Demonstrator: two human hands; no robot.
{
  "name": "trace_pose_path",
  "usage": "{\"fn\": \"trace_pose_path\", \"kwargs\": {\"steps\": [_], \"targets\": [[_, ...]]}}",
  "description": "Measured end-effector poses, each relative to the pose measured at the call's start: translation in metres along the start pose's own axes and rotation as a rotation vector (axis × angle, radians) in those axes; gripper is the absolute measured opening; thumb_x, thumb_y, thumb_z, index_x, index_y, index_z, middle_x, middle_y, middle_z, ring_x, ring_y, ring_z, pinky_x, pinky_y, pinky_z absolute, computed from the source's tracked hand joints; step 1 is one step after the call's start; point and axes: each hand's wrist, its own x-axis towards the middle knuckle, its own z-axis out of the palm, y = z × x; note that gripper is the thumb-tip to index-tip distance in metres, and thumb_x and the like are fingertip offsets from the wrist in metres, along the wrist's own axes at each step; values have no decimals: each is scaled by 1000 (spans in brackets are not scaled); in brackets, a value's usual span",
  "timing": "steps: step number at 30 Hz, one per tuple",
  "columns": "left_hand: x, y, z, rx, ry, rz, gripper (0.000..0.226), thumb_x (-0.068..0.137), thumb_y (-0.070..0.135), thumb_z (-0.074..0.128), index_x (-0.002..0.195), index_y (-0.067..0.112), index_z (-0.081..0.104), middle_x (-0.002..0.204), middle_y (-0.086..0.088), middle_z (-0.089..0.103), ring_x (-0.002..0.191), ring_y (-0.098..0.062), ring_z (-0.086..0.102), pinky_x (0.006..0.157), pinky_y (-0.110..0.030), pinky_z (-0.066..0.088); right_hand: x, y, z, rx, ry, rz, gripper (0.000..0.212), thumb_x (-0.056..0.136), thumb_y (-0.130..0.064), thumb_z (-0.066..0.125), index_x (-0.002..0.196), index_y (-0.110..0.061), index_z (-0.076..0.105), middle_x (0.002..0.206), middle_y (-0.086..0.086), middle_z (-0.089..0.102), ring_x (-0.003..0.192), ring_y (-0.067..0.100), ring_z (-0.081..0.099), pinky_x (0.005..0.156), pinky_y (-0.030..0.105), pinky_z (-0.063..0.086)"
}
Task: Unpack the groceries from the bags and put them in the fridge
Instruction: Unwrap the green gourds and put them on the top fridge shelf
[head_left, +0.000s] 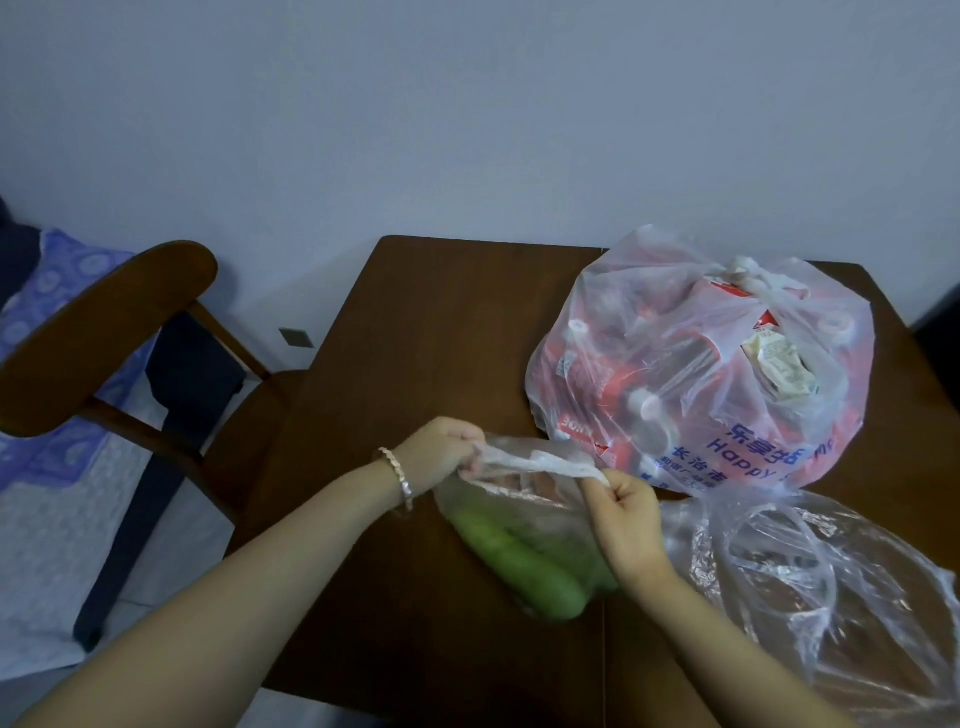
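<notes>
Head view: our left hand (447, 449) and right hand (626, 512) hold the twisted neck of the thin clear bag (540, 462), each grip pinched tight on film, near-centre on the worktop (415, 322). Its green vegetables (524, 566) look firm and weighty. The film seems slippery and tearable, so we'd cradle it underneath.

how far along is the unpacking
Early. Done: nothing unpacked on the table; a clear bag lies slack at right. In hand: left hand and right hand pull at the twisted top of the small bag, green vegetables inside. Left: the big printed bag, still knotted.
</notes>
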Motion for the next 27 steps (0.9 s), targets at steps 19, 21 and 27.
{"fn": "trace_pose_path", "kwargs": {"steps": [19, 21, 27], "targets": [[-14, 11, 8, -446, 828, -88, 32, 100, 21, 38, 69, 18, 48, 60, 1, 44, 49, -13, 44, 49, -30, 43, 17, -27, -4, -383, 49, -172, 33, 102, -18, 33, 74, -21, 51, 61, -2, 50, 58, 14, 46, 57, 25, 33], [-12, 14, -12, -890, 851, -198, 26, 97, 22, 44, 72, 18, 50, 59, 1, 41, 42, -9, 39, 41, -23, 37, 27, -25, -10, -201, 199, -40, 42, 102, -20, 30, 62, -15, 43, 54, 1, 42, 54, 17, 40, 56, 30, 31], [-35, 6, -23, -1283, 822, -95, 25, 96, 12, 44, 71, 13, 50, 73, -2, 50, 72, -16, 52, 70, -28, 47, 39, -37, -23, 8, 341, 102, 23, 100, -17, 34, 82, -13, 47, 61, 1, 43, 54, 19, 39, 51, 27, 31]]}}
